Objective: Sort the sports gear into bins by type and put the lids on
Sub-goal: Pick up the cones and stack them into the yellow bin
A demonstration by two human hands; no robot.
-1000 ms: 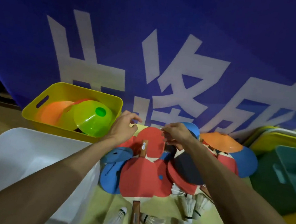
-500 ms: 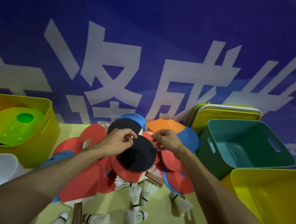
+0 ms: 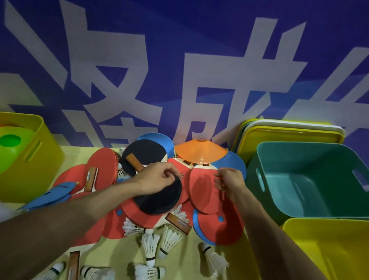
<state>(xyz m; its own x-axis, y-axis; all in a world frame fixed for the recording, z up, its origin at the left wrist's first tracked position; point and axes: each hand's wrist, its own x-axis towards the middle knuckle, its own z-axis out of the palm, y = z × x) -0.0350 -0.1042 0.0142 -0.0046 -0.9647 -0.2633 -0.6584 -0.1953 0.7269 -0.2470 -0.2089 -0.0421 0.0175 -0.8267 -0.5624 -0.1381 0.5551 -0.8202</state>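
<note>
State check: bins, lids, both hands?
Teal bin: open, empty.
Right yellow bin: open, looks empty.
Left yellow bin: open, holds cones.
Lids: off, leaning on banner.
Left hand: gripping black paddle.
Right hand: loosely curled, empty.

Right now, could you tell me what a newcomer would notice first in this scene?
Probably the heap of red paddles mid-table, with the left hand on a black paddle. Then the empty teal bin at right, and white shuttlecocks scattered nearest the camera.
</note>
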